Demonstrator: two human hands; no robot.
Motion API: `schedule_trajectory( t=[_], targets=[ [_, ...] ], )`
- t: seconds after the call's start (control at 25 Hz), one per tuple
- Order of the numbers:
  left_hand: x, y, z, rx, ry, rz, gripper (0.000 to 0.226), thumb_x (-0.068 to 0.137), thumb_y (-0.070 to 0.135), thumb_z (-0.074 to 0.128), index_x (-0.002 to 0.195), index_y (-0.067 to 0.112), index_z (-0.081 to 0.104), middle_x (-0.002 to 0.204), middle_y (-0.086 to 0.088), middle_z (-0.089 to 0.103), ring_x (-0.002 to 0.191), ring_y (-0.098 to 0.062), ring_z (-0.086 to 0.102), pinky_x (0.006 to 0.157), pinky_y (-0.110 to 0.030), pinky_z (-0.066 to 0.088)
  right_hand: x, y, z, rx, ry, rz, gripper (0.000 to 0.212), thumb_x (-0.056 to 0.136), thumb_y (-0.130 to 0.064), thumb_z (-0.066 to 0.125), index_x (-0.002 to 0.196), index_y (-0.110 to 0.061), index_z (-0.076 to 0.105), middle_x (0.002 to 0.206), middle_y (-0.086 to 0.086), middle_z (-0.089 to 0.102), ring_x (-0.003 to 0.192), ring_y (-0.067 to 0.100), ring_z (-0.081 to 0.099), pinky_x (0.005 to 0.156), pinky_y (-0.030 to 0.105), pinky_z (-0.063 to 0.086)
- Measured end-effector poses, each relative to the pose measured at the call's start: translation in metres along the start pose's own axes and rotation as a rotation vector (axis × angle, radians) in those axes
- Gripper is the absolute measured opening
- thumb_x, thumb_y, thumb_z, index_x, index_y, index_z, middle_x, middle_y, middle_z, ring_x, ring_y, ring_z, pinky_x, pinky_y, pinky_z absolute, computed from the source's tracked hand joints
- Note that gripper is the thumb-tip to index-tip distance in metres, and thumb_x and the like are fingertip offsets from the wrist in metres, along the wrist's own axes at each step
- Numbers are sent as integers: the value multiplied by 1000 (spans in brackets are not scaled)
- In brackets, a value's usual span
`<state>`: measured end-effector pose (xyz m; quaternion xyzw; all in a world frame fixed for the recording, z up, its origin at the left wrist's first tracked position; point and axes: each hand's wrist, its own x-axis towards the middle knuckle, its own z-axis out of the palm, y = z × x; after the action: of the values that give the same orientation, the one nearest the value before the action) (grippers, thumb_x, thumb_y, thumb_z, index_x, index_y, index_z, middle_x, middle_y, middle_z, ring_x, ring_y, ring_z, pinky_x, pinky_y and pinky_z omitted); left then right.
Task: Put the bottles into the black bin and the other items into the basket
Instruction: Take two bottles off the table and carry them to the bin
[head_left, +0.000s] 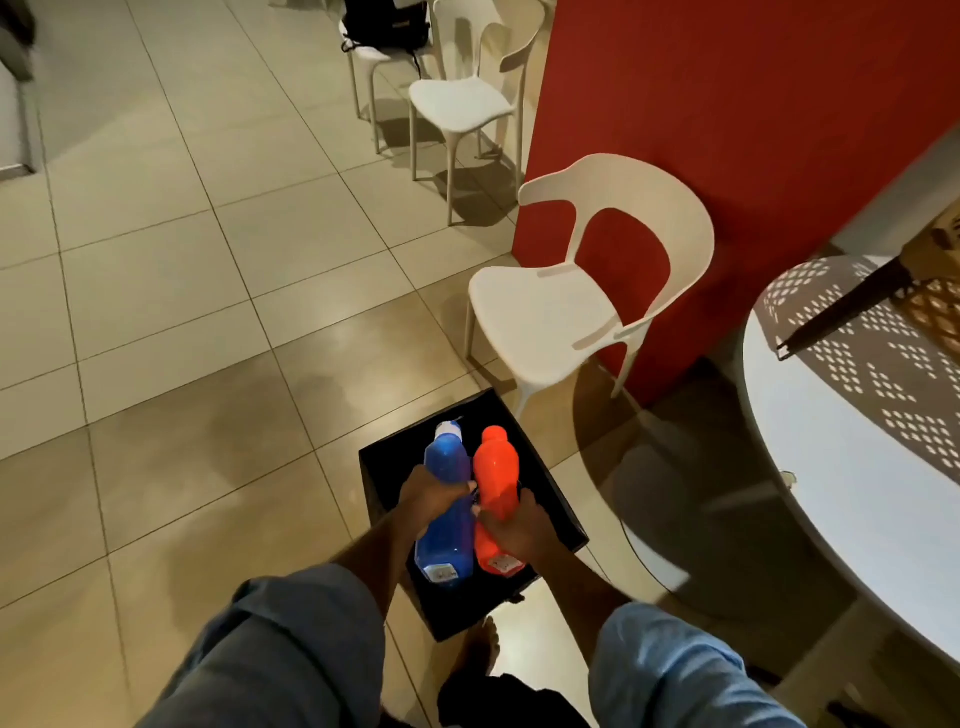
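Observation:
A black bin (550, 483) stands on the tiled floor just in front of me. Over its opening my left hand (431, 491) grips a blue bottle (445, 540) with a white cap around its middle. Right beside it, my right hand (511, 530) grips an orange bottle (493, 467) around its middle. Both bottles lie side by side with their caps pointing away from me and their bases toward me. Whether they touch the bin's bottom I cannot tell. A woven basket (935, 312) shows partly at the right edge on the table.
A white chair (545, 317) stands close behind the bin against a red wall (727, 104). A round white table (852, 493) fills the right side. More white chairs (462, 98) stand farther back. My bare foot (480, 649) is on the floor below the bin.

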<state>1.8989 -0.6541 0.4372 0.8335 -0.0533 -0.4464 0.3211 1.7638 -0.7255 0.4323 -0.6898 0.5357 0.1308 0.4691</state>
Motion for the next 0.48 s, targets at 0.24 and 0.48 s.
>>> schedule_trajectory(
  t=[0.24, 0.48],
  targets=[
    [11, 17, -8, 352, -72, 153, 65, 88, 27, 69, 140, 2, 41, 141, -17, 49, 126, -30, 51, 93, -28, 41, 7, 4, -13, -61, 3, 1, 35, 90, -31, 61, 110, -4, 53, 105, 14, 61, 108, 31, 60, 87, 34, 47],
    [13, 28, -21, 503, -167, 307, 55, 92, 30, 63, 135, 0, 47, 137, -18, 53, 124, -31, 52, 98, -32, 42, -21, -1, -2, -43, 73, 61, 17, 91, -28, 59, 87, -15, 49, 81, 2, 53, 86, 18, 53, 77, 29, 42]
  ],
)
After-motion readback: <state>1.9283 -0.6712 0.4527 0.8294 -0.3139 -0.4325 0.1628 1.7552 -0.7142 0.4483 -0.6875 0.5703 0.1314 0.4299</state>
